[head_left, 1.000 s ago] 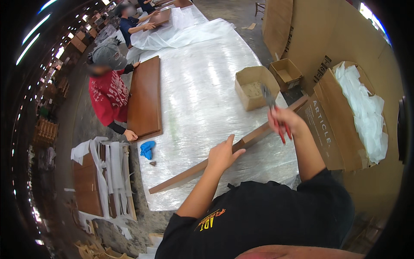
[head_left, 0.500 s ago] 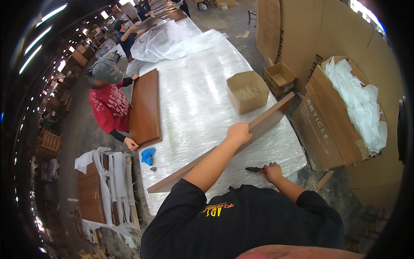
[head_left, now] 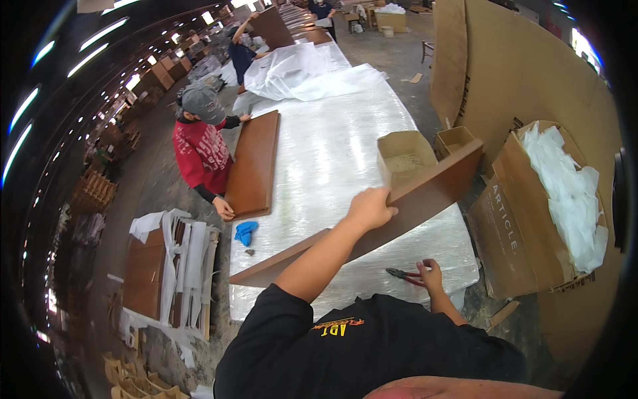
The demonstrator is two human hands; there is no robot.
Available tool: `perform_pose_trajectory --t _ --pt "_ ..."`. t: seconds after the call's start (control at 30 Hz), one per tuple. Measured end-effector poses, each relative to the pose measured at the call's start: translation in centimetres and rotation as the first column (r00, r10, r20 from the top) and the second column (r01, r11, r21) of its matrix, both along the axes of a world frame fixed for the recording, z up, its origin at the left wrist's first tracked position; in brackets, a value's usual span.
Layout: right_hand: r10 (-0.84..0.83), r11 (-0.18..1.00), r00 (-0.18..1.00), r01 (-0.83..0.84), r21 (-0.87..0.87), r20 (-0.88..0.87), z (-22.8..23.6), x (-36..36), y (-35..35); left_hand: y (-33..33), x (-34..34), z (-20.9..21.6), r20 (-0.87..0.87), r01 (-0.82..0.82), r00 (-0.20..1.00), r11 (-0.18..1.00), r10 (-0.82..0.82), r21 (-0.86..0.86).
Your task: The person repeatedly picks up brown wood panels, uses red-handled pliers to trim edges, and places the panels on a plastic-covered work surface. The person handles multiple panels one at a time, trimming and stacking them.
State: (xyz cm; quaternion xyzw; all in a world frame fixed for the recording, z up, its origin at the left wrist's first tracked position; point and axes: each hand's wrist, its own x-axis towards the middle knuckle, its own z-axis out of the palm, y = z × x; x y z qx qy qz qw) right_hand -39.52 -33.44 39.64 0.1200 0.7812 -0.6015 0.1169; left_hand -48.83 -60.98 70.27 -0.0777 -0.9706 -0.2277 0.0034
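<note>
A long brown wooden panel [head_left: 425,203] stands tilted on its edge across the near part of the plastic-wrapped table [head_left: 325,159]. My left hand [head_left: 371,207] is closed over the panel's upper edge, near its middle. Low at the right, my right hand [head_left: 430,274] holds red-handled pliers [head_left: 407,275] by the handles. Their dark jaws point left over the plastic wrap, and they look slightly parted. Part of the panel's left side is hidden behind my left forearm.
Across the table at left, a person in red [head_left: 203,149] holds another brown panel [head_left: 256,166]. Beyond my panel stands an open cardboard box [head_left: 405,156]. A blue crumpled glove [head_left: 246,233] lies near the left edge. A large carton [head_left: 512,233] with white wrapping stands at right.
The view has swung left. My panel leans differently, showing more of its broad face. My right hand has turned the pliers, exposing more of their handles. A far person has raised a panel.
</note>
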Motion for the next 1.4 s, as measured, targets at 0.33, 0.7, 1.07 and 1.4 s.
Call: perform_pose_trajectory --t 0.33,0.7,1.07,1.4 --pt "0.352 0.53 0.922 -0.337 -0.778 -0.16 14.8 -7.3 -11.3 -6.1 7.7 16.3 -0.16 0.064 0.984 0.693 0.074 0.718" --pt "0.083 0.566 0.994 -0.108 -0.817 -0.074 17.3 -12.3 -16.7 -23.8 14.5 -8.7 0.342 -0.763 0.64 0.518 0.688 0.386" --pt "0.141 0.603 0.929 0.194 -0.774 0.343 8.8 -26.2 -24.5 -25.5 7.8 -21.8 0.252 -0.938 0.333 0.294 0.908 0.183" --pt "0.077 0.842 0.88 0.194 -0.503 0.469 0.8 -33.3 -31.7 -29.9 2.4 -28.6 0.515 -0.975 0.215 0.211 0.83 0.067"
